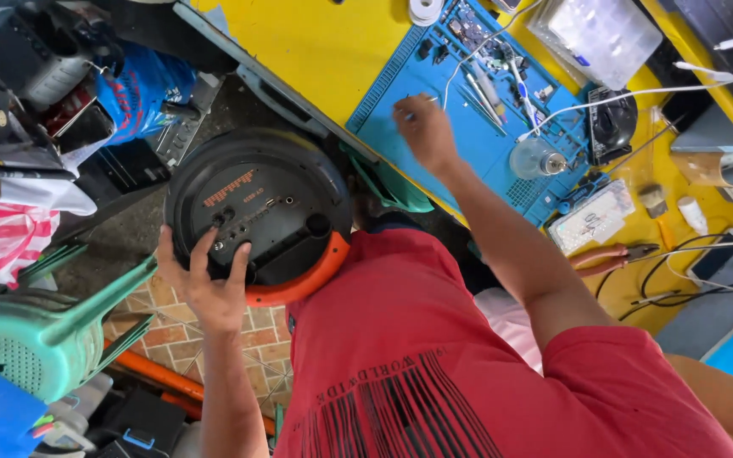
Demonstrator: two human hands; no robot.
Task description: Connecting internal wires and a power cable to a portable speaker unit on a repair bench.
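Observation:
My left hand [205, 293] lies with fingers spread on the back panel of a round black speaker [256, 203] with an orange rim, gripping its lower edge and holding it on my lap. My right hand [426, 131] reaches out over a blue work mat [434, 93] on the yellow table [316, 42]. Its fingertips are down on the mat near small parts. The hand is blurred, so I cannot tell whether it pinches anything.
On the mat lie tweezers and small tools [485, 93] and a clear bottle [534, 159]. Red-handled pliers [608, 256], white cables [638, 93], a clear parts box [604, 30] and a tape roll [425, 10] are on the table. A green plastic stool [44, 331] stands at left.

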